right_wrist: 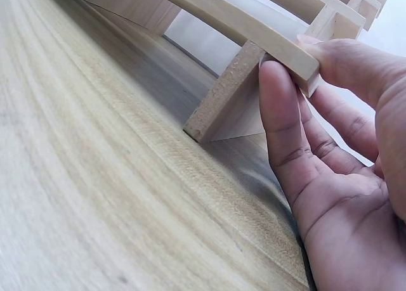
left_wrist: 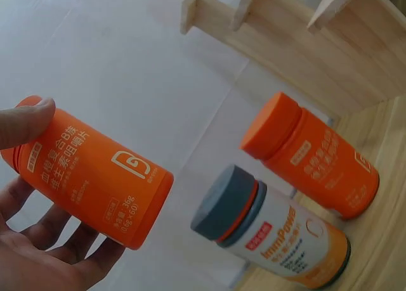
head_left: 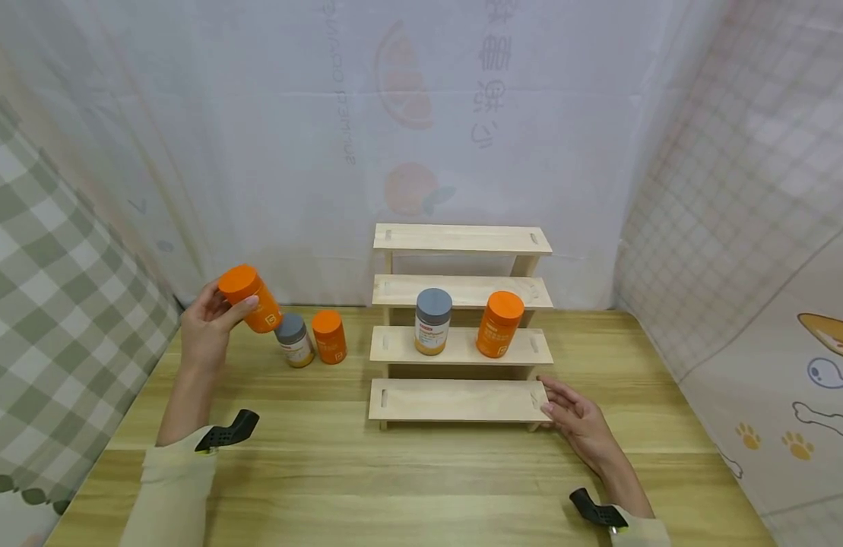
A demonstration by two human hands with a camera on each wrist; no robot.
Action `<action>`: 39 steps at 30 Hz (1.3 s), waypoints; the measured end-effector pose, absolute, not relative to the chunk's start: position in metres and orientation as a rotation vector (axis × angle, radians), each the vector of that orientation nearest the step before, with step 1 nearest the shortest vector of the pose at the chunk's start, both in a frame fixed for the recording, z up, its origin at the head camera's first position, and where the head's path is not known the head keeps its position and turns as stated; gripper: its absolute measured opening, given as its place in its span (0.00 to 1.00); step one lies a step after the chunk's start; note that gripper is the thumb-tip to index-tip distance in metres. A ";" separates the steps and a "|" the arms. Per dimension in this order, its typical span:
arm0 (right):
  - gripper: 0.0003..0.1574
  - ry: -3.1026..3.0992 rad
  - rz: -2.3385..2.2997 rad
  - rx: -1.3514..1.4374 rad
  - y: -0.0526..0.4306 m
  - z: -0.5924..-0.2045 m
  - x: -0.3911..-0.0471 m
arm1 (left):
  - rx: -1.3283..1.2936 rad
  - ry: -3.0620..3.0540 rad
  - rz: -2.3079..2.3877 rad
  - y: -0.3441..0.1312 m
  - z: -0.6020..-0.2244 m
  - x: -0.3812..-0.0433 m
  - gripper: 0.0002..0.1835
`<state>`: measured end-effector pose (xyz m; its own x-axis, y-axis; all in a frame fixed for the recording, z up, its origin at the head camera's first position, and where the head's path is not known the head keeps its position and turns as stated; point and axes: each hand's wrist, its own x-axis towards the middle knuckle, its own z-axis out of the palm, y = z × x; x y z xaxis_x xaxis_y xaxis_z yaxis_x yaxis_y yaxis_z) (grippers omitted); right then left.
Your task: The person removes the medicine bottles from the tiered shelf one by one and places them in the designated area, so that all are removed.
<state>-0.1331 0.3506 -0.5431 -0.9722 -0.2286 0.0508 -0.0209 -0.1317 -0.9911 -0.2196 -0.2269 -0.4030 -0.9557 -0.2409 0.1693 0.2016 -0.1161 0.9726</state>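
My left hand grips an orange bottle by its cap end, tilted and raised above the table. Beside it on the table stand a grey-capped bottle and a second orange bottle. At the right end of the lowest step, my right hand pinches the edge of a wooden stepped rack between thumb and fingers. On the rack's second step from the bottom stand another grey-capped bottle at the middle and another orange bottle to its right.
The rack stands on a wood-grain table near the back. Behind it hangs a pale printed curtain. Green-checked cloth closes the left side, and a patterned cloth the right.
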 end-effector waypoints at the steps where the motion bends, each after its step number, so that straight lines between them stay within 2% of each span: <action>1: 0.34 1.968 -2.248 -0.293 0.351 -0.543 -0.133 | 0.057 -1.866 -2.147 -0.229 -0.405 -0.220 0.27; 12: 0.32 1.947 -2.262 -0.316 0.351 -0.542 -0.134 | 0.226 -1.827 -2.124 -0.244 -0.423 -0.223 0.27; 26: 0.37 1.979 -2.231 -0.265 0.350 -0.543 -0.133 | 0.327 -2.094 -1.980 -0.252 -0.445 -0.221 0.34; 32: 0.36 1.976 -2.233 -0.275 0.350 -0.542 -0.133 | 0.347 -2.163 -1.938 -0.254 -0.456 -0.218 0.37; 39: 0.35 1.977 -2.235 -0.276 0.350 -0.542 -0.132 | 0.394 -2.162 -1.940 -0.255 -0.470 -0.219 0.35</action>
<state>-0.1324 0.3498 -0.5420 -0.9727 -0.2285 0.0411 -0.0130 -0.1232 -0.9923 -0.2187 -0.2548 -0.4695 -0.9422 -0.3344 -0.0219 -0.0579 0.0981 0.9935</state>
